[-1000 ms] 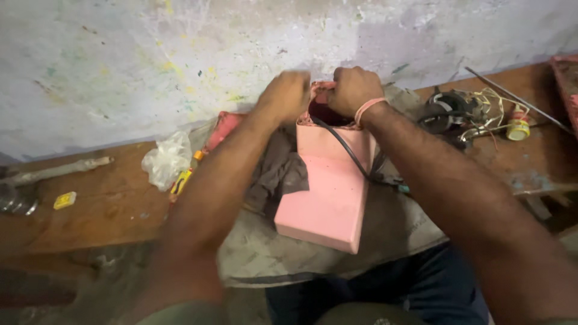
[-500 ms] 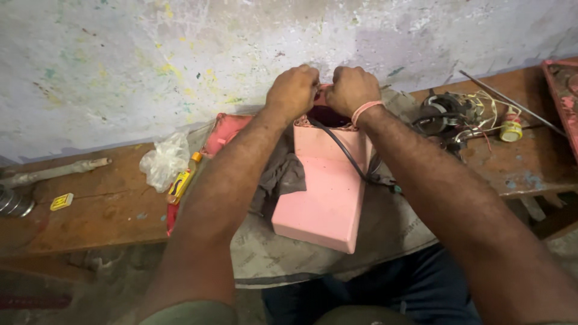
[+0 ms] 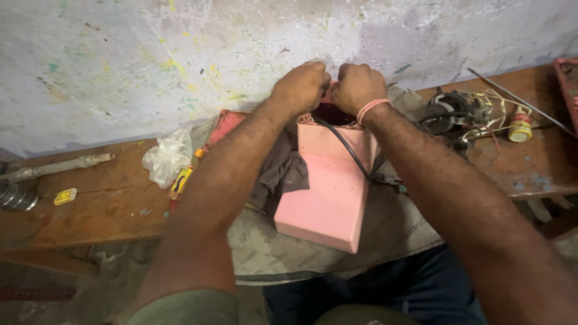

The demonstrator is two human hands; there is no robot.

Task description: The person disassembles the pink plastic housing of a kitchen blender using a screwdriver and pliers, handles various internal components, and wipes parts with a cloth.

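A pink box-shaped plastic casing (image 3: 328, 192) lies on a grey cloth (image 3: 391, 235) over the wooden bench, its open dark end towards the wall. My left hand (image 3: 299, 88) and my right hand (image 3: 356, 87) are both clenched at that far open end, gripping its rim or something inside; what the fingers pinch is hidden. A black cable (image 3: 346, 150) runs out of the opening across the pink top. A pink band sits on my right wrist. A dark rag (image 3: 282, 171) lies left of the casing.
A crumpled clear plastic bag (image 3: 167, 159), a yellow-handled screwdriver (image 3: 180, 180) and a small yellow piece (image 3: 65, 196) lie on the bench at left. A metal rod (image 3: 57, 167) rests near the wall. Coiled wires and motor parts (image 3: 463, 114) and a small yellow bottle (image 3: 519, 127) sit at right.
The view has shifted a little; both hands stay clenched at the casing's far end, now pressed closer together against the wall. The casing has hardly moved.
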